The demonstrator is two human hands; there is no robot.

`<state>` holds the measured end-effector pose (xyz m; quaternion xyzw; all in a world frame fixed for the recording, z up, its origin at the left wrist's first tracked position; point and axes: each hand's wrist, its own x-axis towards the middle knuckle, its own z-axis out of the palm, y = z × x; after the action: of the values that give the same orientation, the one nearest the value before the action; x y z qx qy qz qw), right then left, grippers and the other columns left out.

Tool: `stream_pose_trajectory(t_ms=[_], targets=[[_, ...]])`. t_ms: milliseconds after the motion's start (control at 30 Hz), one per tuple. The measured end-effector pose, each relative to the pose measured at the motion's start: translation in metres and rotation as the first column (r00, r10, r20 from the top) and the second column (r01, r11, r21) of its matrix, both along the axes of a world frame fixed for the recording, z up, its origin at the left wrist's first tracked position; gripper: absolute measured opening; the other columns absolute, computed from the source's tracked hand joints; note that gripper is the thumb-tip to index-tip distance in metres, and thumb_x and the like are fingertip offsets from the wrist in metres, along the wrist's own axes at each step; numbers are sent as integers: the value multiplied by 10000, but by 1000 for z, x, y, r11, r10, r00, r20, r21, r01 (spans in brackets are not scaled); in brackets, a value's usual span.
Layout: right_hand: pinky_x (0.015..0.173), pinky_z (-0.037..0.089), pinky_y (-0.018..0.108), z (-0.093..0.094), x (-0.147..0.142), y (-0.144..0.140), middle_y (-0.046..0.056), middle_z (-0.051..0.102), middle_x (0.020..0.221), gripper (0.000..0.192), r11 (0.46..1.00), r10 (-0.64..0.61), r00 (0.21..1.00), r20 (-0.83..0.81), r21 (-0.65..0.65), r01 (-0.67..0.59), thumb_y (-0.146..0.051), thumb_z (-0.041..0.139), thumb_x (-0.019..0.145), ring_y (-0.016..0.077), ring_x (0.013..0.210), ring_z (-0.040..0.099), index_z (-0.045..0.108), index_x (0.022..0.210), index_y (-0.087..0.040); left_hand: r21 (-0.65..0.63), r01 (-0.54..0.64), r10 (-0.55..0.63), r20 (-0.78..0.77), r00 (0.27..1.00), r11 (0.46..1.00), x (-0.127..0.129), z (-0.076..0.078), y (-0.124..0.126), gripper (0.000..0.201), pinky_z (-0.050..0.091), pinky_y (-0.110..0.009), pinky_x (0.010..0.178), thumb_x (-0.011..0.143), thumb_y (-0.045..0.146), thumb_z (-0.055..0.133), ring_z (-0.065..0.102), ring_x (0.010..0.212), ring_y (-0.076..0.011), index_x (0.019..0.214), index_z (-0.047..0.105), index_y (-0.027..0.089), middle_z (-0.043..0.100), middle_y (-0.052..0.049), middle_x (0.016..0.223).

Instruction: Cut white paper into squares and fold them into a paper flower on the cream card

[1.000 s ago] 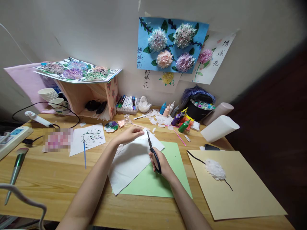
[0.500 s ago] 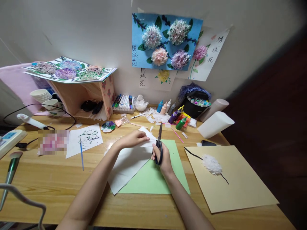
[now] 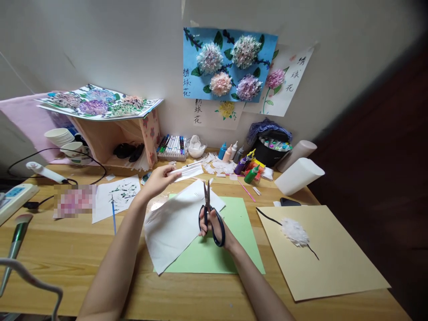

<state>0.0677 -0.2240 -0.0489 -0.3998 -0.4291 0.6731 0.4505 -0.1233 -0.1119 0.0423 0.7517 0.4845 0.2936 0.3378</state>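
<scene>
My right hand grips a pair of scissors by dark handles, the blades slightly parted and pointing away from me. To the upper left, my left hand pinches a narrow strip of white paper, held out toward the back of the table. Between my arms lies a larger sheet of white tissue-like paper, overlapping a green sheet. The scissors are over the right part of the white sheet, and no paper shows between their blades.
Paint bottles and white paper scraps lie toward the back. A tan board with a white paper flower is at right. Left are a painted sheet, a thin blue brush and a makeup-style brush.
My left hand has moved left and away from the scissors with a strip of white paper. The scissors have come down and left, and their blades have spread.
</scene>
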Motion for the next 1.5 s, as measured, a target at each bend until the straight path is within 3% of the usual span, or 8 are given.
stream_pose_trajectory(t_ms=[100, 333, 633, 867, 1033, 1233, 1500], targets=[[475, 458, 240, 3, -2, -3, -90, 404, 456, 663, 999, 48, 995, 90, -14, -47, -820, 346, 631, 71, 374, 434, 427, 795, -183, -24, 47, -47, 8, 999, 999, 5, 2, -4, 326, 266, -215, 525, 795, 459, 472, 376, 587, -101, 683, 474, 153, 403, 23, 630], [385, 405, 191, 3, 4, 0, -86, 387, 430, 649, 999, -10, 977, 212, 37, 2, -810, 331, 656, 66, 349, 405, 430, 762, -177, -4, 150, -149, -100, 984, 989, 19, -7, -5, 348, 255, -224, 518, 786, 453, 497, 366, 573, -100, 611, 410, 165, 392, 29, 609], [354, 387, 170, 1, 4, -1, -93, 382, 422, 624, 999, -23, 977, 212, 40, 15, -784, 345, 682, 54, 324, 397, 426, 765, -171, -92, 172, -175, -29, 984, 981, 22, -13, -4, 316, 316, -216, 533, 780, 458, 501, 465, 610, -114, 702, 507, 152, 506, 13, 652], [310, 382, 157, 3, 4, 0, -105, 346, 424, 540, 998, -55, 968, 245, 50, 44, -720, 404, 727, 45, 316, 344, 415, 759, -181, -64, 177, -180, -51, 982, 982, 21, -15, -2, 329, 287, -213, 514, 786, 456, 501, 430, 578, -102, 650, 455, 161, 460, 27, 622], [277, 353, 150, 1, 4, -2, -100, 357, 461, 425, 997, -59, 953, 298, 61, 43, -615, 430, 799, 47, 313, 344, 410, 769, -192, -92, 180, -182, -17, 983, 979, 20, -15, -1, 324, 316, -210, 542, 791, 459, 494, 448, 610, -105, 684, 508, 154, 496, 16, 656], [317, 371, 152, 1, 4, -3, -95, 367, 435, 465, 990, -14, 947, 322, 137, -32, -653, 369, 800, 56, 326, 372, 417, 776, -191, -137, 202, -192, 82, 978, 970, 34, -18, -5, 352, 326, -207, 542, 804, 478, 464, 442, 603, -103, 701, 527, 147, 490, 19, 634], [331, 396, 161, -2, 0, -3, -94, 375, 453, 472, 991, -37, 959, 281, 130, 1, -653, 362, 800, 55, 338, 377, 418, 792, -185, -146, 261, -254, 65, 965, 954, 40, -18, -8, 329, 291, -206, 519, 807, 440, 458, 396, 572, -94, 642, 461, 155, 427, 30, 596]])
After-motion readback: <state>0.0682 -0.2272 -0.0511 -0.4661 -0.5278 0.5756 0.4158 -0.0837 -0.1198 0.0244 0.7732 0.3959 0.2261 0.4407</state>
